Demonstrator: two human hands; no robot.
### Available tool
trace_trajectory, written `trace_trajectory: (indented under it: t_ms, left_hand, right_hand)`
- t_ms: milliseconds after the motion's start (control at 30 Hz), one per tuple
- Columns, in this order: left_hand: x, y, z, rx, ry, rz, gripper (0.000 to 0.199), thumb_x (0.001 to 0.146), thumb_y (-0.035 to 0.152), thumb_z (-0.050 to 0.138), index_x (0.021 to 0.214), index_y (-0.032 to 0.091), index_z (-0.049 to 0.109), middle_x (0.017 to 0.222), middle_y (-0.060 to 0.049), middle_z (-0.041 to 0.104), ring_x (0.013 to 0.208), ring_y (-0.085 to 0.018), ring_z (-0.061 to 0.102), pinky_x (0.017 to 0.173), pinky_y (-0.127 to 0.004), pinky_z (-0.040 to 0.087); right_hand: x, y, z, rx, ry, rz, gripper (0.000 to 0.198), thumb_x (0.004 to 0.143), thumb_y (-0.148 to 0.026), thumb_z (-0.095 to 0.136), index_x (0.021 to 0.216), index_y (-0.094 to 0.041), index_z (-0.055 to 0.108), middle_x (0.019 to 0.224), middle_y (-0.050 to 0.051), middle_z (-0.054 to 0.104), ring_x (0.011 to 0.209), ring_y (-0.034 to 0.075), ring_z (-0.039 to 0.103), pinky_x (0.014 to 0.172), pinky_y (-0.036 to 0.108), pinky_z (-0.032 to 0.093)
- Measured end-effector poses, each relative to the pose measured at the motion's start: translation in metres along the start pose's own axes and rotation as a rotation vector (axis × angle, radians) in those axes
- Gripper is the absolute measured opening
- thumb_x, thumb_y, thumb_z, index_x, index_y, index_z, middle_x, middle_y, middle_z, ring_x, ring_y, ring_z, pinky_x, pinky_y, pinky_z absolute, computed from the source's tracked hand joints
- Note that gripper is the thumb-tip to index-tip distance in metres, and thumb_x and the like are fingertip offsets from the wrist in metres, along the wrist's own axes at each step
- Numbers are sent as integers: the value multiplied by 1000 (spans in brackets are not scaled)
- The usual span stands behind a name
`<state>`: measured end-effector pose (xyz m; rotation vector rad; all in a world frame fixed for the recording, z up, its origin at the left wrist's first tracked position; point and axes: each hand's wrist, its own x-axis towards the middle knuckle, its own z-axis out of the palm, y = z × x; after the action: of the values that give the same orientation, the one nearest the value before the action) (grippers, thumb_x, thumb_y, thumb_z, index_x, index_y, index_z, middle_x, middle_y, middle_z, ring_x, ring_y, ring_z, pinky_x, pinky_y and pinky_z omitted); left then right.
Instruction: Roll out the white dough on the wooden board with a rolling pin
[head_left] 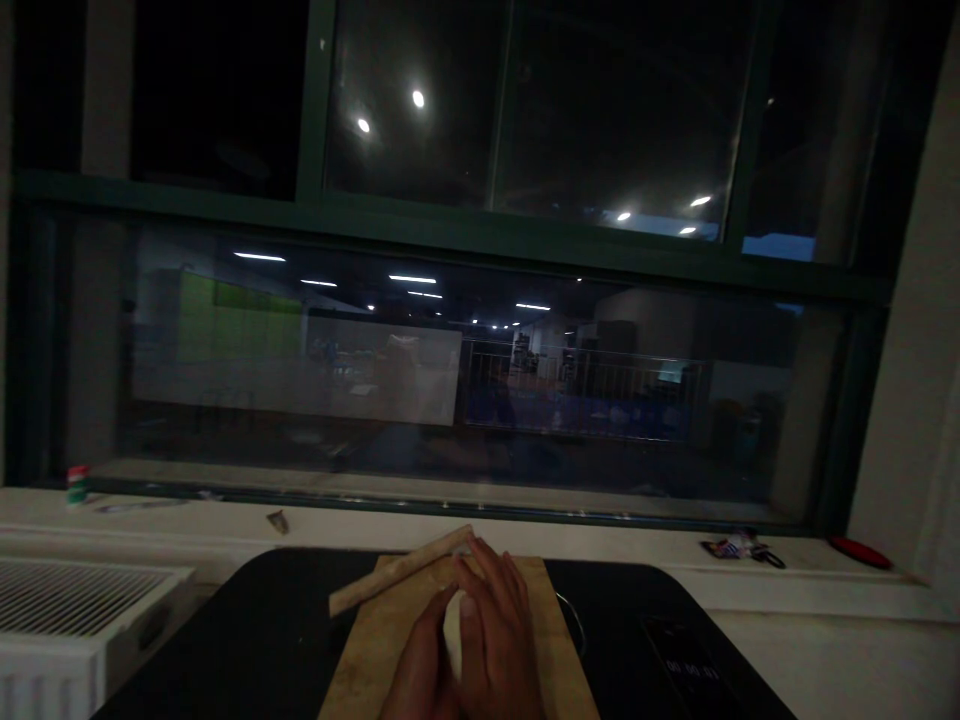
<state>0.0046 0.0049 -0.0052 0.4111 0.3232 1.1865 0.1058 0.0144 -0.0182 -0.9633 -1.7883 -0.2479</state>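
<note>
A pale lump of dough (453, 635) sits on a wooden board (559, 665), near the middle of the desk's visible width. The left hand (418, 655) is curled against the dough's left side, thumb side up. The right hand (495, 630) covers its right side, fingers bent over and pointing toward the desk's far edge. Both hands grip the dough between them; only a narrow strip of it shows, and the left hand's fingers are mostly hidden.

A rolling pin (401, 572) lies aslant across the board's far left corner. Its left end overhangs the board above the desk (232, 630); its right end is just beside the right fingertips, and from here I cannot tell whether they touch.

The desk is black, with rounded far corners. A phone (682, 655) lies toward its right edge, with dim digits on a dark screen. A thin pale loop (576, 620) shows beside the board's right edge.

Beyond the desk's far edge runs a windowsill (187, 522). It carries a small red-capped bottle (77, 486) near its left end, and a crumpled packet (737, 547) and a flat red object (860, 552) toward its right end.
</note>
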Motion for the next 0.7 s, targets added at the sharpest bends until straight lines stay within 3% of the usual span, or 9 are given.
trace_trajectory:
  t_ms: [100, 200, 467, 700]
  left_hand:
    - [8, -1, 4, 11, -6, -45, 25, 87, 29, 63, 108, 16, 67, 111, -8, 70, 103, -25, 65, 93, -41, 49]
    - [11, -4, 5, 19, 16, -90, 24, 79, 26, 65, 97, 12, 70, 98, -9, 75, 101, -30, 67, 95, -40, 47]
    - [16, -14, -4, 50, 151, -4, 13, 74, 26, 69, 80, 16, 65, 81, -7, 75, 91, -29, 70, 87, -38, 53]
    - [16, -8, -6, 5, 259, 32, 20, 76, 21, 68, 94, 13, 67, 81, -6, 74, 86, -26, 72, 79, -34, 56]
  right_hand:
    - [-4, 7, 0, 57, 101, 124, 44, 100, -26, 37, 144, -29, 42, 149, 5, 44, 135, 24, 43, 107, 51, 44]
    - [-8, 14, 1, 64, 101, 158, 45, 99, -29, 39, 144, -28, 41, 147, 5, 46, 134, 24, 44, 106, 48, 45]
    - [-5, 14, 6, 63, 113, 199, 41, 98, -30, 41, 138, -26, 49, 139, 6, 54, 127, 24, 51, 102, 46, 49]
    - [-4, -1, 7, 176, 86, 179, 33, 99, -29, 39, 125, -26, 59, 132, 6, 59, 121, 20, 56, 100, 39, 51]
